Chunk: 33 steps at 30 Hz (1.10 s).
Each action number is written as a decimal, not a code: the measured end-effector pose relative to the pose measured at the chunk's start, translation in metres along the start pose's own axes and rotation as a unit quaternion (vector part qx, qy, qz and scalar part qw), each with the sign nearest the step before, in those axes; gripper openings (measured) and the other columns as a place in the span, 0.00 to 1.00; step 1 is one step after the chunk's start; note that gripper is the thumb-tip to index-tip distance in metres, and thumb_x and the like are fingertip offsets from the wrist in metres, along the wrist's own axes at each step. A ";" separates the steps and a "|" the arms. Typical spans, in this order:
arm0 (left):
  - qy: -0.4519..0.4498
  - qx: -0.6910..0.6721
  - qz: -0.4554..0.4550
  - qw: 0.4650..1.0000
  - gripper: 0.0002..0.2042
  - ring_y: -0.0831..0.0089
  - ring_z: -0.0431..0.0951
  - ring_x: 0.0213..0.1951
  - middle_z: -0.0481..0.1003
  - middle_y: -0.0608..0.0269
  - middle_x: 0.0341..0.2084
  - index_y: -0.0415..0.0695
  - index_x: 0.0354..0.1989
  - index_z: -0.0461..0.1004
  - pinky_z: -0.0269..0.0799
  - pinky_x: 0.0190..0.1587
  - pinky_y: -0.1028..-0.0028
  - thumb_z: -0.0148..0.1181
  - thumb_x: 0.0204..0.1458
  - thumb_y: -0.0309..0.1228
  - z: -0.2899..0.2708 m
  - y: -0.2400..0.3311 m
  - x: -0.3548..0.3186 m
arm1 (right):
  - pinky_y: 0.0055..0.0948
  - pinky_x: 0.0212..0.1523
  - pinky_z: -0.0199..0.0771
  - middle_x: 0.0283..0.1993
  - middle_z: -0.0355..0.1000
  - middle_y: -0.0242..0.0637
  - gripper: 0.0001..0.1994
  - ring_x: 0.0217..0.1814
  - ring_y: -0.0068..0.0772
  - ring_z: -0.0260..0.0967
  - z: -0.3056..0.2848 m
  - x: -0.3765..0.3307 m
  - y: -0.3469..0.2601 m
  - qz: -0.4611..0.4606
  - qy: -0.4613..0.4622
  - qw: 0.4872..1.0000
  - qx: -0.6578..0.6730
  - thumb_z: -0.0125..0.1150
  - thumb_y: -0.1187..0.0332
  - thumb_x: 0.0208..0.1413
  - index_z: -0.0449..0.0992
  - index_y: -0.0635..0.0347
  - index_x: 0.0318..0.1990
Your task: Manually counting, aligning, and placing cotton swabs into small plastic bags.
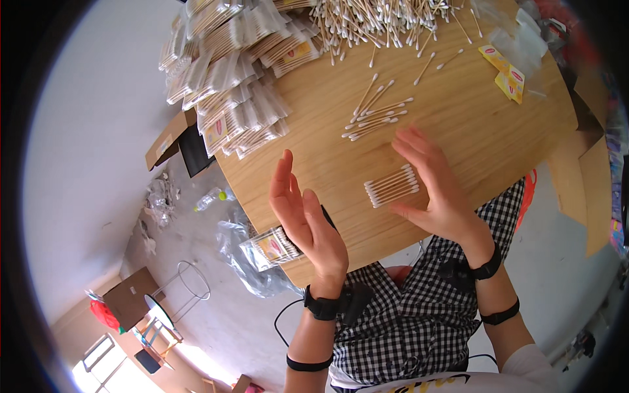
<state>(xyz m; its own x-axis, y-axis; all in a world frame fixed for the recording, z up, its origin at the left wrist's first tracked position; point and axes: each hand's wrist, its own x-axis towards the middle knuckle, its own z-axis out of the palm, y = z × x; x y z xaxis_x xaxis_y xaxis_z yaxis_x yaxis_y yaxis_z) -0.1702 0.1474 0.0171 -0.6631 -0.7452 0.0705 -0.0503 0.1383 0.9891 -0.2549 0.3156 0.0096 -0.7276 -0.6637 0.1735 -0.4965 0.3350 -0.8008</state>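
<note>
A neat row of cotton swabs [392, 186] lies flat on the wooden table in front of me. Around its right side curves my right hand [438, 187], thumb and fingers apart and holding nothing; whether it touches the swabs I cannot tell. My left hand [303, 223] is raised at the table's near left edge, fingers stretched out, nothing in it. Beside its wrist, a clear bag of cotton swabs with a yellow label [270, 247] sits at the edge. A black object partly shows behind that hand. Farther off lie several loose cotton swabs [377, 116].
Filled swab bags [229, 85] are heaped at the far left, and a big pile of loose swabs [380, 19] lies at the far edge. Yellow cards [510, 82] and clear plastic rest at the far right. Cardboard boxes [573, 177] stand beyond the table's right edge.
</note>
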 end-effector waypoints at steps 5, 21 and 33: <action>-0.063 0.038 0.043 0.996 0.22 0.60 0.57 0.69 0.61 0.49 0.65 0.36 0.64 0.58 0.45 0.71 0.58 0.44 0.61 0.24 0.004 0.001 0.000 | 0.46 0.71 0.56 0.70 0.56 0.44 0.46 0.75 0.51 0.48 0.001 -0.003 0.004 0.021 -0.011 0.999 -0.033 0.77 0.72 0.37 0.58 0.56 0.67; -0.195 0.304 0.195 0.912 0.27 0.52 0.68 0.60 0.68 0.49 0.59 0.38 0.60 0.65 0.63 0.62 0.60 0.64 0.50 0.22 0.017 -0.001 0.031 | 0.39 0.64 0.64 0.57 0.70 0.41 0.20 0.66 0.46 0.62 -0.018 0.046 0.033 0.047 0.150 0.988 0.004 0.61 0.80 0.53 0.71 0.60 0.55; -0.282 0.275 0.231 0.890 0.36 0.52 0.70 0.57 0.72 0.49 0.54 0.35 0.65 0.58 0.67 0.58 0.61 0.67 0.46 0.22 0.060 -0.012 0.064 | 0.43 0.71 0.55 0.67 0.62 0.41 0.31 0.73 0.48 0.52 -0.006 0.060 0.039 -0.022 0.089 0.995 -0.042 0.59 0.81 0.49 0.63 0.58 0.64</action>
<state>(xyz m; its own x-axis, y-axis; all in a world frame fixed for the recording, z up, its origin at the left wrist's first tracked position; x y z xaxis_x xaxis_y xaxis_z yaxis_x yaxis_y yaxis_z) -0.2566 0.1374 0.0015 -0.9696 -0.1014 0.2227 0.0692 0.7591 0.6473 -0.3205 0.2925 -0.0078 -0.7728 -0.5525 0.3123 -0.5623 0.3680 -0.7405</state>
